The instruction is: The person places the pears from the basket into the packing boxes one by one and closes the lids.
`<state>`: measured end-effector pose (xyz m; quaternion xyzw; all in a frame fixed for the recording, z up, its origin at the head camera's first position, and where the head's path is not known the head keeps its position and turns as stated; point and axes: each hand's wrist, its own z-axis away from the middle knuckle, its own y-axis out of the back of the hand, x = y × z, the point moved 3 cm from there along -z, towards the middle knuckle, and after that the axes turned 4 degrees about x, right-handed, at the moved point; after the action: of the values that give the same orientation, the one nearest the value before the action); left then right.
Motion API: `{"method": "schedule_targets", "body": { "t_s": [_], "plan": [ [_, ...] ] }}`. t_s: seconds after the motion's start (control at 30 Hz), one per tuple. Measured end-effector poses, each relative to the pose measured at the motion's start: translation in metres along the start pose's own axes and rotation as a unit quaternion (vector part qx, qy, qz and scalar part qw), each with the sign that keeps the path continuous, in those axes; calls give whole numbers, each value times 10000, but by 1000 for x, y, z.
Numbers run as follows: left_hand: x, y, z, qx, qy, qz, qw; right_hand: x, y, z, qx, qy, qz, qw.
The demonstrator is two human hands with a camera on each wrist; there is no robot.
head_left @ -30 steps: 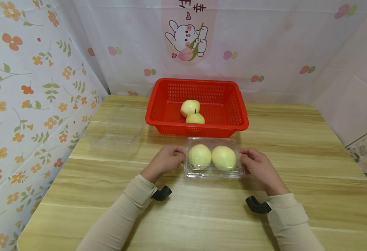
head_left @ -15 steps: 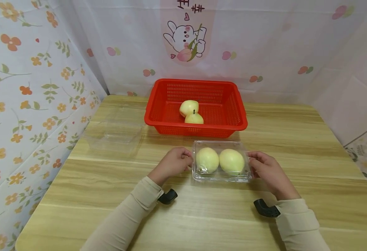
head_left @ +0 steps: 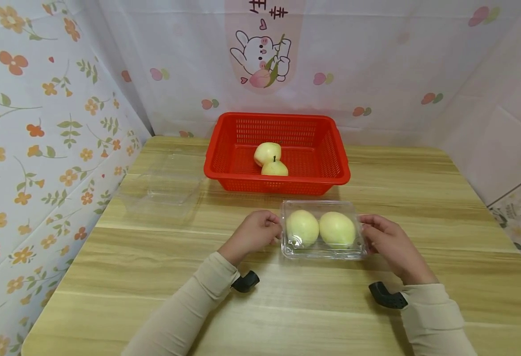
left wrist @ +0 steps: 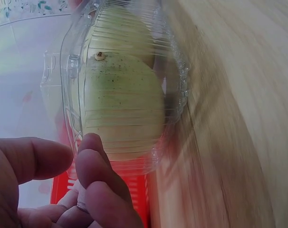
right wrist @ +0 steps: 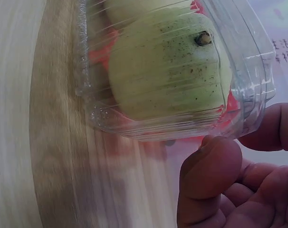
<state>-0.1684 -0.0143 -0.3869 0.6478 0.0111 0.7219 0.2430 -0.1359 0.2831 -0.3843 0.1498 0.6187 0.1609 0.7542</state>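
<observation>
A clear plastic fruit box (head_left: 323,254) lies on the table in front of the basket, its lid down over two pale yellow pears (head_left: 302,228). At its left end my left hand (head_left: 253,235) pinches the rim between thumb and fingers. My right hand (head_left: 389,244) grips the opposite end the same way. The left wrist view gives the ribbed end wall with a speckled pear (left wrist: 122,104) behind it and my fingertips (left wrist: 94,164) right at the edge. In the right wrist view, another pear (right wrist: 168,71) shows through the plastic above my fingers (right wrist: 213,166).
A red slotted basket (head_left: 242,183) stands at the back of the table, with two pears (head_left: 267,153) inside. Left of it sits a second clear plastic box (head_left: 167,198), opened out. Printed curtains (head_left: 176,49) hang behind and at the left.
Both hands have slid the closed box with its pears to the right and slightly nearer. The movement is smaller in the last half second. Basket and second box stay put.
</observation>
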Motion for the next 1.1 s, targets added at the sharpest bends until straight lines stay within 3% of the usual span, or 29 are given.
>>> {"method": "schedule_targets", "body": {
  "t_s": [0.7, 1.1],
  "plan": [
    [7, -21, -4, -194, -59, -64, 9998, 13, 21, 5, 57, 24, 136, 9999],
    [14, -35, -7, -95, -81, -57, 9999, 19, 34, 8, 67, 38, 219, 9997]
  ]
}}
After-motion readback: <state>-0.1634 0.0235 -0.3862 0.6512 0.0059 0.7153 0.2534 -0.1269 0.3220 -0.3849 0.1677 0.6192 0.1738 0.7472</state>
